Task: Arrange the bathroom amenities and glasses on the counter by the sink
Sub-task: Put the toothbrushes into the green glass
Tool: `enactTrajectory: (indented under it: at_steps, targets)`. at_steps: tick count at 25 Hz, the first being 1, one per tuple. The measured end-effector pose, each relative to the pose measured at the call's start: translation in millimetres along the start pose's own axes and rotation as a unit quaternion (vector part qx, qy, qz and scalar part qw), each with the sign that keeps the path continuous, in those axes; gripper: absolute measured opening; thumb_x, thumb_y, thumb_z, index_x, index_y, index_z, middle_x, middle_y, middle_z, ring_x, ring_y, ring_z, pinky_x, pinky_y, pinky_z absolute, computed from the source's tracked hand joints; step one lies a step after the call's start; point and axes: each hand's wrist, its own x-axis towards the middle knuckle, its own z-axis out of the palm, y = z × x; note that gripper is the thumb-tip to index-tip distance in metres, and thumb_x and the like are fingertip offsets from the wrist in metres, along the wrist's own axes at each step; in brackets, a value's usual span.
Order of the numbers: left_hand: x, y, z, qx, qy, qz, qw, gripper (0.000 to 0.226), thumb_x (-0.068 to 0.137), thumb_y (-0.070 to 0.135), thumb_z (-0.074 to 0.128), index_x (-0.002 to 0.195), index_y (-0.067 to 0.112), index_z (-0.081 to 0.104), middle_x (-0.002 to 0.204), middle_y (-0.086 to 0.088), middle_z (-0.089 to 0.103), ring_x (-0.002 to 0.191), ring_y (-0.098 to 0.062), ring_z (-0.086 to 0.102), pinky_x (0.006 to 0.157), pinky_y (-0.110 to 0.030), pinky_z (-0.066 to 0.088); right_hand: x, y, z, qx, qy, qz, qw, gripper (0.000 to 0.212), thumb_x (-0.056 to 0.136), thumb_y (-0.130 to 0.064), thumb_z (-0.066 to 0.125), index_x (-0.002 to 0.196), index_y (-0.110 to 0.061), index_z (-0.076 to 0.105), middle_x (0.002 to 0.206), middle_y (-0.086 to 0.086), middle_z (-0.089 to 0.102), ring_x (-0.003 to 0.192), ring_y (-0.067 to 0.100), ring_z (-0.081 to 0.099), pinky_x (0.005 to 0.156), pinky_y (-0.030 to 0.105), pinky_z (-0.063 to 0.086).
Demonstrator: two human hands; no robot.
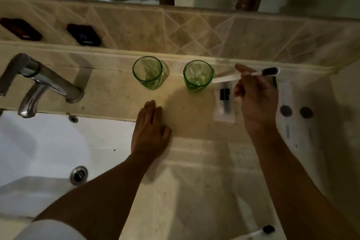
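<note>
Since the right hand (255, 97) is pinching a wrapped toothbrush (259, 72) by the handle, dark bristle head poking out to the right, I'd say we're mid-placement of the amenities. The brush hangs just above the back of the table (194, 161), right of the two green glasses (147, 72) (198, 76), which stand upright side by side along the back ledge, a little apart from each other. Just under that hand lies a clear packet with something dark inside (225, 101), flat on the table, maybe a comb or razor kit, can't really tell. Further right there are two small round dark caps (286, 110) (306, 112) on pale bottles or tubes, too dim to read. Another dark-headed brush (267, 229) peeks in at the bottom edge.

The left hand (150, 128) is flat on the table, fingers together, holding nothing, just bracing near the sink (39, 142) edge. Tap (39, 82) sits off to the left.

Next move, my guess: either drop the toothbrush into the nearer glass or lay it next to the packet. Either way it needs a gentle lowering so the glass doesn't get knocked, since it's close to the hand.
</note>
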Motion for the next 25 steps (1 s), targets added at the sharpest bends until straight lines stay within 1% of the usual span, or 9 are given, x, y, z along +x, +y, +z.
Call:
enactTrajectory:
  at_steps: [4, 7, 11, 13, 15, 17, 19, 22, 25]
  targets:
    - [1, -1, 1, 0.011, 0.009, 0.010, 1.000, 0.072, 0.089, 0.040, 0.049, 0.151, 0.004, 0.034, 0.162, -0.018, 0.025, 0.152, -0.031, 0.018, 0.124, -0.046, 0.020, 23, -11, 6, -0.001, 0.029, 0.015, 0.999, 0.021, 0.095, -0.020, 0.057, 0.086, -0.022, 0.075, 0.057, 0.000, 0.052, 0.057, 0.015, 0.048, 0.062, 0.030, 0.043]
    - [0, 0, 0, 0.017, 0.004, 0.006, 1.000, 0.074, 0.091, 0.041, 0.048, 0.154, 0.007, 0.027, 0.164, -0.016, 0.021, 0.153, -0.029, 0.012, 0.124, -0.042, 0.013, 35, -23, 3, -0.024, 0.043, -0.005, 0.999, 0.022, 0.097, -0.024, 0.055, 0.091, -0.022, 0.077, 0.058, 0.001, 0.052, 0.055, 0.015, 0.047, 0.056, 0.029, 0.042]
    - [0, -2, 3, 0.030, 0.002, 0.008, 1.000, 0.075, 0.091, 0.045, 0.043, 0.154, 0.007, 0.028, 0.164, -0.017, 0.019, 0.153, -0.029, 0.011, 0.125, -0.045, 0.015, 46, -11, 18, 0.016, 0.006, 0.041, 0.999, 0.021, 0.095, -0.024, 0.058, 0.085, -0.021, 0.076, 0.063, 0.004, 0.055, 0.060, 0.015, 0.050, 0.057, 0.028, 0.042]
    - [1, -2, 4, 0.028, 0.003, 0.007, 1.000, 0.075, 0.090, 0.045, 0.042, 0.153, 0.006, 0.030, 0.164, -0.017, 0.020, 0.153, -0.029, 0.011, 0.124, -0.046, 0.018, 53, 7, 30, -0.034, -0.017, 0.053, 0.998, 0.017, 0.092, -0.027, 0.063, 0.083, -0.023, 0.077, 0.064, 0.010, 0.055, 0.062, 0.020, 0.049, 0.061, 0.034, 0.043]
    - [2, -3, 4, 0.026, 0.006, 0.004, 1.000, 0.075, 0.089, 0.045, 0.043, 0.152, 0.006, 0.032, 0.163, -0.017, 0.022, 0.153, -0.030, 0.013, 0.124, -0.048, 0.020, 59, 19, 36, -0.067, -0.035, 0.054, 0.996, 0.014, 0.094, -0.023, 0.063, 0.092, -0.025, 0.077, 0.067, 0.011, 0.055, 0.063, 0.017, 0.049, 0.063, 0.033, 0.043]
    - [2, -3, 6, 0.027, 0.008, 0.002, 1.000, 0.075, 0.089, 0.046, 0.043, 0.152, 0.006, 0.032, 0.163, -0.017, 0.022, 0.153, -0.030, 0.014, 0.123, -0.048, 0.021, 64, 29, 35, -0.092, -0.042, 0.031, 0.994, 0.016, 0.095, -0.017, 0.062, 0.105, -0.021, 0.073, 0.072, 0.005, 0.062, 0.065, 0.006, 0.055, 0.069, 0.027, 0.048]
    - [1, -4, 7, 0.026, 0.008, 0.000, 1.000, 0.075, 0.090, 0.046, 0.042, 0.152, 0.007, 0.031, 0.164, -0.016, 0.022, 0.153, -0.029, 0.013, 0.123, -0.048, 0.022, 68, 38, 35, -0.102, -0.033, 0.016, 0.994, 0.017, 0.091, -0.015, 0.067, 0.108, -0.016, 0.072, 0.077, 0.007, 0.067, 0.069, 0.005, 0.060, 0.074, 0.026, 0.051]
    - [2, -4, 8, 0.024, 0.012, -0.001, 1.000, 0.075, 0.089, 0.047, 0.044, 0.153, 0.008, 0.030, 0.164, -0.015, 0.022, 0.153, -0.028, 0.014, 0.123, -0.048, 0.022, 75, 49, 40, -0.097, -0.001, 0.023, 0.995, 0.012, 0.083, -0.017, 0.076, 0.093, -0.011, 0.071, 0.077, 0.013, 0.069, 0.069, 0.014, 0.062, 0.072, 0.032, 0.053]
    - [1, -4, 8, 0.027, 0.006, -0.007, 1.000, 0.076, 0.089, 0.048, 0.044, 0.154, 0.011, 0.028, 0.165, -0.012, 0.019, 0.153, -0.026, 0.011, 0.123, -0.046, 0.020, 80, 53, 45, -0.124, 0.012, 0.026, 0.992, 0.010, 0.081, -0.019, 0.078, 0.084, -0.012, 0.072, 0.075, 0.000, 0.071, 0.068, 0.007, 0.063, 0.070, 0.025, 0.053]
